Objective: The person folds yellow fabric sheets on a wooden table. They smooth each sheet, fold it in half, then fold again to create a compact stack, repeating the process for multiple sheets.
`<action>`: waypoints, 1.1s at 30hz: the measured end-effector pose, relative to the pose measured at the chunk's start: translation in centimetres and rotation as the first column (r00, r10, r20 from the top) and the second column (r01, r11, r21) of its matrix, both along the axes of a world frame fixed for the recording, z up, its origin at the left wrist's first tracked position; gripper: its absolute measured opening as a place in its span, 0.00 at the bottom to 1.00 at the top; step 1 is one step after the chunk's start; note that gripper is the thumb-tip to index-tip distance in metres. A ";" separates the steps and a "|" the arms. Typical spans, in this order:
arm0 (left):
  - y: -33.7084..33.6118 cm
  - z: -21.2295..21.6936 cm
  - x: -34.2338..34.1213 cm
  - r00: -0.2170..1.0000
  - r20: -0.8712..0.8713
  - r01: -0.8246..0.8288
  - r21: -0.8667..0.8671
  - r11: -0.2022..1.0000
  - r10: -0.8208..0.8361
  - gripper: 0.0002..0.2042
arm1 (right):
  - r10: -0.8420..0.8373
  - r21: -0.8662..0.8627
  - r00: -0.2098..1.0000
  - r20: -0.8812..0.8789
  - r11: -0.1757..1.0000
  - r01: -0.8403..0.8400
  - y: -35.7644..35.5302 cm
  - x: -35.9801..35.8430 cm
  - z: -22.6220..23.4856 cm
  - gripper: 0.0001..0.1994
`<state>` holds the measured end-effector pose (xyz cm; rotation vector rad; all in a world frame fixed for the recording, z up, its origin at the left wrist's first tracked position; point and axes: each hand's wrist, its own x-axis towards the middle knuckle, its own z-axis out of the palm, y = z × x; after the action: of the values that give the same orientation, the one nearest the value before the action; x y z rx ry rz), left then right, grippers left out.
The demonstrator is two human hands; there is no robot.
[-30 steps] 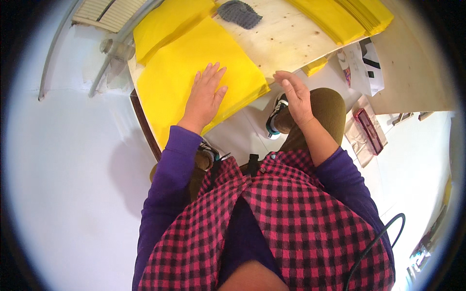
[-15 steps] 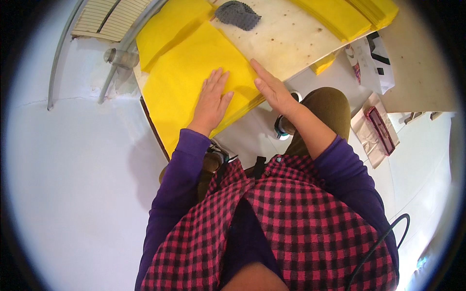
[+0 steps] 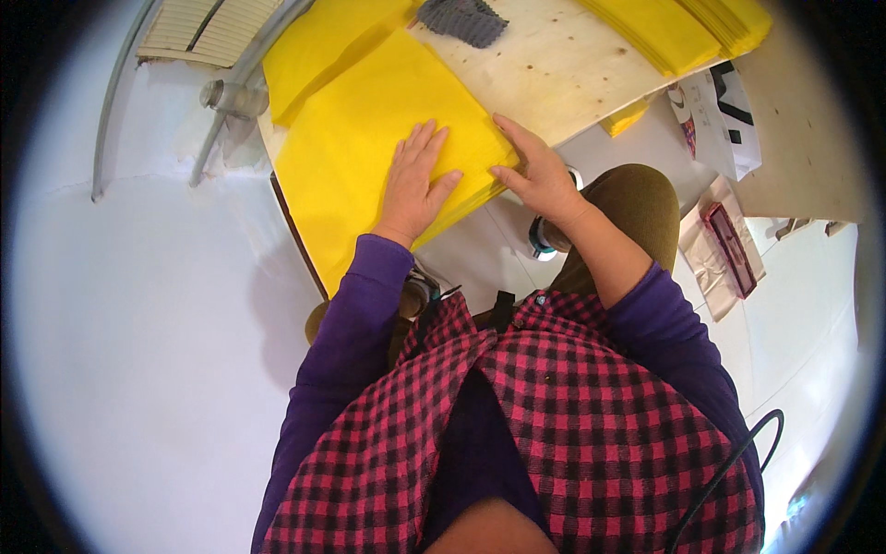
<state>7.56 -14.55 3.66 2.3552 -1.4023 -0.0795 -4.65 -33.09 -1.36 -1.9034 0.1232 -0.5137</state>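
A stack of yellow cloth-like sheets [image 3: 341, 175] lies on the near left part of a wooden table. My left hand [image 3: 417, 185] rests palm down on its top, fingers stretched out and thumb apart. At the stack's right edge is my right hand [image 3: 546, 180], touching the side by the corner. Its index finger and thumb are spread, with the thumb low against the layered edge; the other fingers are mostly hidden behind the index finger.
Another yellow pile [image 3: 318, 46] lies behind, beside a grey knitted piece [image 3: 464, 22] on the bare wood [image 3: 554, 69]. More folded yellow sheets [image 3: 660, 32] lie far right. A white printed bag [image 3: 724, 120] and a long dark red box [image 3: 729, 249] are at the right. Pipes [image 3: 235, 99] run along the left wall.
The whole view has shifted slightly. My right thumb has spread further from the index finger and moved lower along the stack's edge. My left hand stays flat on top.
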 end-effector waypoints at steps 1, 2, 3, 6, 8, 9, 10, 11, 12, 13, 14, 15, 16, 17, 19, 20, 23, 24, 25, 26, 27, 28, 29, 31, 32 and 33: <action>0.0 0.0 0.0 1.000 0.003 0.005 -0.003 1.000 -0.005 0.31 | 0.006 0.002 1.000 -0.003 1.000 -0.006 0.0 0.1 0.1 0.33; 0.0 0.1 0.0 1.000 0.003 0.007 0.000 1.000 -0.007 0.32 | 0.008 0.007 1.000 -0.019 1.000 -0.008 0.0 0.1 0.2 0.33; 0.1 0.1 0.0 1.000 0.010 0.011 -0.003 1.000 -0.011 0.33 | 0.016 0.026 1.000 -0.011 1.000 -0.015 0.0 0.1 0.4 0.33; 0.0 0.1 -0.1 0.999 0.041 0.011 -0.013 1.000 -0.011 0.36 | 0.042 0.101 0.998 -0.049 0.994 -0.037 -0.3 -0.1 0.9 0.32; 0.1 0.1 -0.1 0.999 0.040 0.011 -0.016 1.000 -0.010 0.38 | 0.082 0.166 0.993 -0.088 0.984 -0.066 -0.5 -0.1 1.4 0.32; 0.1 0.1 -0.1 0.999 0.040 0.011 -0.016 1.000 -0.010 0.38 | 0.092 0.185 0.989 -0.112 0.980 -0.070 -0.5 -0.2 1.7 0.32; 0.1 0.0 -0.1 0.999 0.038 0.005 -0.012 1.000 -0.004 0.39 | 0.100 0.206 0.987 -0.124 0.976 -0.073 -0.5 -0.1 1.9 0.32; 0.1 0.0 -0.1 0.999 0.035 -0.001 -0.009 1.000 0.001 0.40 | 0.110 0.227 0.985 -0.131 0.971 -0.079 -0.5 0.0 2.2 0.32; 0.1 0.0 -0.1 0.999 0.032 -0.006 -0.006 1.000 0.007 0.40 | 0.109 0.227 0.982 -0.153 0.971 -0.073 -0.5 0.1 2.4 0.32; 0.2 0.0 -0.1 0.999 0.036 -0.004 -0.012 1.000 0.005 0.40 | 0.110 0.228 0.980 -0.169 0.971 -0.070 -0.5 0.1 2.5 0.32; 0.2 0.0 -0.1 0.999 0.040 -0.001 -0.017 1.000 0.002 0.40 | 0.107 0.231 0.976 -0.191 0.971 -0.061 -0.5 0.2 2.7 0.32; 0.2 -0.1 -0.1 0.999 0.047 0.005 -0.022 1.000 -0.004 0.41 | 0.102 0.228 0.975 -0.198 0.972 -0.056 -0.4 0.3 2.8 0.32; 0.2 -0.1 -0.1 0.999 0.045 0.003 -0.025 1.000 -0.002 0.40 | 0.094 0.228 0.973 -0.210 0.973 -0.045 -0.4 0.4 2.8 0.32; 0.2 -0.1 -0.1 0.999 0.047 0.004 -0.028 1.000 -0.003 0.40 | 0.088 0.229 0.973 -0.212 0.973 -0.038 -0.4 0.6 2.9 0.32; 0.3 -0.1 -0.1 0.999 0.049 0.006 -0.023 1.000 -0.005 0.41 | 0.051 0.201 0.971 -0.235 0.980 -0.003 -0.4 1.0 2.9 0.32; 0.3 -0.1 -0.1 0.999 0.050 0.005 -0.014 1.000 -0.005 0.41 | 0.032 0.196 0.966 -0.255 0.980 0.020 -0.5 1.1 3.0 0.32; 0.4 0.0 0.0 0.999 0.049 0.007 -0.018 1.000 -0.006 0.41 | 0.022 0.184 0.951 -0.308 0.982 0.037 -0.7 1.5 3.0 0.31; 0.5 0.0 0.0 0.999 0.049 0.007 -0.025 1.000 -0.006 0.41 | -0.003 0.120 0.959 -0.283 0.992 0.039 -0.7 1.6 3.0 0.31; 0.5 0.1 0.0 0.999 0.046 0.008 -0.029 1.000 -0.006 0.41 | -0.027 0.060 0.967 -0.253 0.997 0.043 -0.7 1.7 3.0 0.31; 0.5 0.1 0.0 0.999 0.044 0.008 -0.033 0.999 -0.007 0.40 | -0.044 -0.001 0.976 -0.212 0.999 0.045 -0.8 1.9 3.0 0.31; 0.5 0.1 0.0 0.999 0.043 0.008 -0.038 0.999 -0.007 0.40 | -0.051 -0.021 0.980 -0.191 0.999 0.048 -0.8 2.0 2.9 0.31; 0.5 0.1 0.0 0.999 0.043 0.004 -0.038 0.999 -0.002 0.40 | -0.054 -0.041 0.985 -0.163 0.998 0.048 -0.8 2.1 2.9 0.31; 0.6 0.1 -0.1 0.999 0.046 -0.001 -0.038 0.999 0.003 0.40 | -0.057 -0.058 0.989 -0.139 0.997 0.050 -0.8 2.2 2.8 0.31; 0.6 0.1 -0.1 0.999 0.048 -0.006 -0.038 0.999 0.008 0.40 | -0.079 -0.115 0.993 -0.091 0.991 0.068 -0.8 2.5 2.7 0.28; 0.6 0.1 -0.1 0.999 0.048 -0.006 -0.039 0.999 0.008 0.39 | -0.097 -0.135 0.992 -0.078 0.987 0.086 -0.8 2.6 2.7 0.27; 0.6 0.1 -0.1 0.999 0.046 -0.007 -0.038 0.999 0.008 0.39 | -0.087 -0.149 0.995 -0.054 0.986 0.078 -0.8 2.6 2.7 0.24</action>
<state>7.48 -13.95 3.71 2.3452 -1.4040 0.0037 -2.04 -33.85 1.29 -2.0653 0.2094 -0.5336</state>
